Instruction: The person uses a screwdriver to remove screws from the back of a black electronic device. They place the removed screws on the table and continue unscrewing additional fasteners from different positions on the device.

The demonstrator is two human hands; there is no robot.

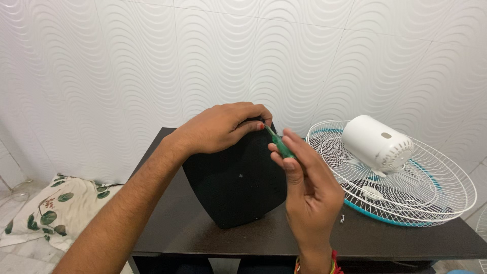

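A black plastic fan base (238,182) stands tilted on the dark table (203,238). My left hand (218,127) rests over its top edge and grips it. Just to the right, my right hand (309,187) is raised with its fingers pinching a small green-handled screwdriver (278,142). The screwdriver's tip points up-left to the top of the black base, beside my left fingertips. What the tip touches is hidden by my fingers.
A white wire fan grille with a teal rim (431,203) lies on the table's right side, with a white motor housing (378,142) on it. A small screw (343,219) lies by the grille. A leaf-patterned cloth (50,213) lies on the floor at left. A white wavy wall stands behind.
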